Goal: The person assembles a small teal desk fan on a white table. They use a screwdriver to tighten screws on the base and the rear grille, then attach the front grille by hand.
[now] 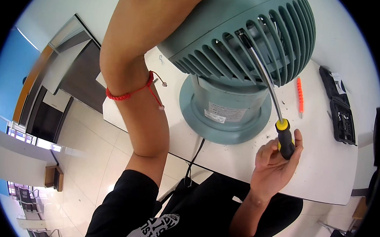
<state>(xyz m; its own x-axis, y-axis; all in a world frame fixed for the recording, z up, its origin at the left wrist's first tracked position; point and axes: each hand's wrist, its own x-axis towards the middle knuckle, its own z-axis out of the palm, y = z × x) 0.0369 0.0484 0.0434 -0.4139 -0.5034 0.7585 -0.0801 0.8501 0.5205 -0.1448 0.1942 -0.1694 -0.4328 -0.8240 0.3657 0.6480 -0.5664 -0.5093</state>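
Note:
A grey-green fan [225, 92] stands on its round base, its slotted head tilted. My left hand [136, 31] reaches over and lies against the upper left of the fan's head; its fingers are cut off by the picture's top edge. A red braided bracelet [127, 96] circles that wrist. Below the fan, my right hand [277, 164] is closed round the black and yellow handle of a long screwdriver [285, 141]. The steel shaft slants up and left to the grille, with its dark tip at a gap between the slats. What the tip touches cannot be made out.
On the white table [319, 175] lie an orange twisted-handle tool [300, 96], an open black tool case [342, 116] and scattered dark bits. A black cord [197, 152] runs from the fan's base over the near edge. Dark furniture [79, 77] stands at the left.

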